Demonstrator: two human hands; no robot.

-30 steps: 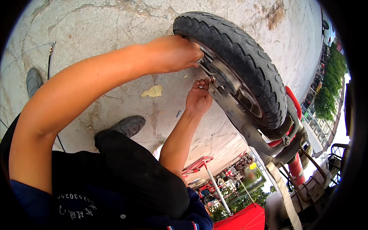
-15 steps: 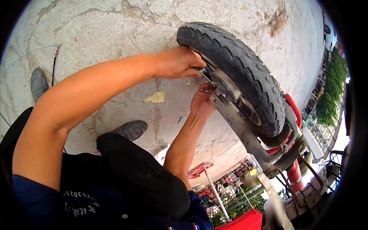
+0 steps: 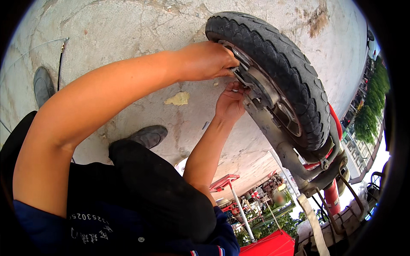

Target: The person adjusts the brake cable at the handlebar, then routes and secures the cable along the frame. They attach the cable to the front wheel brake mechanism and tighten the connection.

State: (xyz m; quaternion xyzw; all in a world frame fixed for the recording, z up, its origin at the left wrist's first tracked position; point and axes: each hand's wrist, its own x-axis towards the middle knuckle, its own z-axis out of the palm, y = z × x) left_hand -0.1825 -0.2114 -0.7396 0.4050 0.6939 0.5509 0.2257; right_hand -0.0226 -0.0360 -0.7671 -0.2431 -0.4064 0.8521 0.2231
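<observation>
A motorcycle wheel with a worn black tyre (image 3: 285,77) stands tilted at the upper right, its hub (image 3: 262,85) facing me. My left hand (image 3: 209,60) reaches in at the wheel's near side, fingers curled closed by a metal bracket-like part beside the hub. What they grip is hidden. Just below it, my right hand (image 3: 230,102) has its fingers bent and pressed together at the end of the grey frame arm (image 3: 273,132). A ring shows on one finger. The small part at its fingertips is too hidden to name.
Cracked concrete ground (image 3: 141,25) surrounds the wheel. A yellowish scrap (image 3: 177,98) lies near my right shoe (image 3: 149,135). At left is a black cable (image 3: 60,64). Red frame tubing (image 3: 335,121) and a rear rack (image 3: 341,187) lie beyond the wheel; a red canopy (image 3: 269,245) is below.
The wheel and both hands sit higher and farther right in the picture, partly because the view has shifted. Both hands stay at the hub with fingers closed.
</observation>
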